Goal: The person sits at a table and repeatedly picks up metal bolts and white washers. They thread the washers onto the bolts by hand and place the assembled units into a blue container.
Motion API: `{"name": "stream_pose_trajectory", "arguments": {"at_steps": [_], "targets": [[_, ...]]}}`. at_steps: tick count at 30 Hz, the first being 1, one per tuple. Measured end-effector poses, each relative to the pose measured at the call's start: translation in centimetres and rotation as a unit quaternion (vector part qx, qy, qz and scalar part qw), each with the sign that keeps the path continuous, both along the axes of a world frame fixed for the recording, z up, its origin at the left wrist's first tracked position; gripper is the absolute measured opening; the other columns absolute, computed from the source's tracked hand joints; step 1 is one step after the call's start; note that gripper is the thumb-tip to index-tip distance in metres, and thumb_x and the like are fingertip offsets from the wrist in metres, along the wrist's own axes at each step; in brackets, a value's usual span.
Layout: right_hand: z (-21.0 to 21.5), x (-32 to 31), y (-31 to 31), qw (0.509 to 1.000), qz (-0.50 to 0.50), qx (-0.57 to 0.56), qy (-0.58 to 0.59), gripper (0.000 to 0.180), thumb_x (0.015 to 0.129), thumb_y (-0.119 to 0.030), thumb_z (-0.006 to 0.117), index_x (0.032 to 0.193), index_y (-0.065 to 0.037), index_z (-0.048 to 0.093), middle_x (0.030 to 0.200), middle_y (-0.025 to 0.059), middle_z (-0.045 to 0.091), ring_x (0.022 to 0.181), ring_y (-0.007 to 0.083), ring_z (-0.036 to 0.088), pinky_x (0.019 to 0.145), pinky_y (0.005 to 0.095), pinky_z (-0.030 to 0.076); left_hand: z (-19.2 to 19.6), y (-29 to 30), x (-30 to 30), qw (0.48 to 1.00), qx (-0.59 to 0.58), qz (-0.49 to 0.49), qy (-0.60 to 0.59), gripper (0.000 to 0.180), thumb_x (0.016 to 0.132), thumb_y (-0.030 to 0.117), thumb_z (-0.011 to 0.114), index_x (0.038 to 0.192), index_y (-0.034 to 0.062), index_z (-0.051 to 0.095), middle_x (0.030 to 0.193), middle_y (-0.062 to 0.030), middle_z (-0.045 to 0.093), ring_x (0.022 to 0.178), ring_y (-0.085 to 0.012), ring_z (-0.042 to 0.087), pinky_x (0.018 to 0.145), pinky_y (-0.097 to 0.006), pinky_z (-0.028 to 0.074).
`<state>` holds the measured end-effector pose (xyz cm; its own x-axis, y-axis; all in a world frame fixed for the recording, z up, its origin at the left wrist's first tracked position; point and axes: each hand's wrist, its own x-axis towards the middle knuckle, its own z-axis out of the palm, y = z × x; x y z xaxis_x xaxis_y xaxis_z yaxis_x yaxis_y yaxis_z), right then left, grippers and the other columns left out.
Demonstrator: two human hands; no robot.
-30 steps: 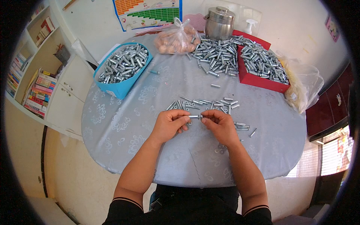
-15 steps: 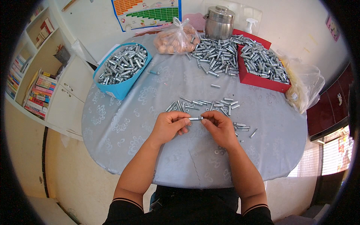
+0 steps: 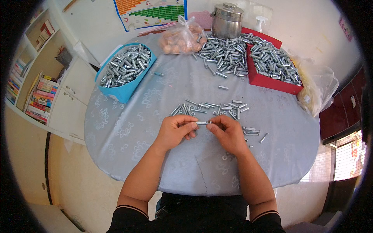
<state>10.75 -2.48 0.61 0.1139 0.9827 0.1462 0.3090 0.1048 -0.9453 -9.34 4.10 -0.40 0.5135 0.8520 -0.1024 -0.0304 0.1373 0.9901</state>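
Between my two hands lies a silver metal expansion bolt [image 3: 201,122], held level above the near-middle of the table. My left hand [image 3: 176,131] pinches its left end with thumb and fingers. At the other end, the thumb and forefinger of my right hand [image 3: 228,134] are closed around the tip, partly hiding it. Just beyond my hands are scattered loose metal sleeves [image 3: 236,101], long thin bolts [image 3: 190,102] and small nuts [image 3: 193,113]. More sleeves [image 3: 252,132] and a single bolt [image 3: 264,138] rest to the right of my right hand.
A blue box [image 3: 130,93] full of metal anchors stands at the left. Far right, a red box [image 3: 272,86] holds more, beside a loose heap [image 3: 225,58]. Behind are a bag of round brownish things [image 3: 176,43] and a steel pot [image 3: 227,22]. A plastic bag [image 3: 316,91] sits at the right edge.
The fingertips of my right hand have shifted slightly left at the bolt's end. My left hand keeps its pinch in the same place.
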Motion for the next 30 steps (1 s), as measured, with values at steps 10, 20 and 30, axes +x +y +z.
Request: {"name": "stream_pose_trajectory", "arguments": {"at_steps": [10,20,30], "targets": [[-1.1,1.2,0.7,0.995,-0.098,-0.027,-0.011,0.022,0.091,-0.020,0.064,0.086,0.001,0.067,0.073,0.0074,0.064,0.066,0.0137,0.058,0.061,0.0293,0.046,0.1,0.3,0.0,0.998,0.015,0.052,0.027,0.019,0.090,0.006,0.064,0.106,-0.0042,0.066,0.085,-0.0098,0.070,0.066,-0.0121,0.065,0.055,-0.023,0.051],[-0.5,1.8,0.7,0.941,-0.024,0.067,-0.330,0.018,0.076,-0.010,0.069,0.095,-0.007,0.070,0.090,0.0105,0.064,0.089,0.0311,0.061,0.078,0.0403,0.050,0.4,1.1,-1.1,0.995,0.026,0.096,-0.014,0.019,0.090,0.006,0.064,0.106,-0.0036,0.066,0.084,-0.0096,0.070,0.063,-0.0125,0.065,0.053,-0.024,0.051],[-0.3,1.1,0.6,0.980,-0.026,0.001,-0.198,0.020,0.082,-0.008,0.069,0.102,-0.005,0.066,0.089,0.0087,0.063,0.082,0.0224,0.062,0.074,0.0342,0.050,-0.3,0.5,-0.3,0.999,0.016,0.041,-0.002,0.018,0.089,0.007,0.065,0.105,-0.0022,0.068,0.085,-0.0086,0.070,0.065,-0.0119,0.065,0.054,-0.023,0.050]]}}
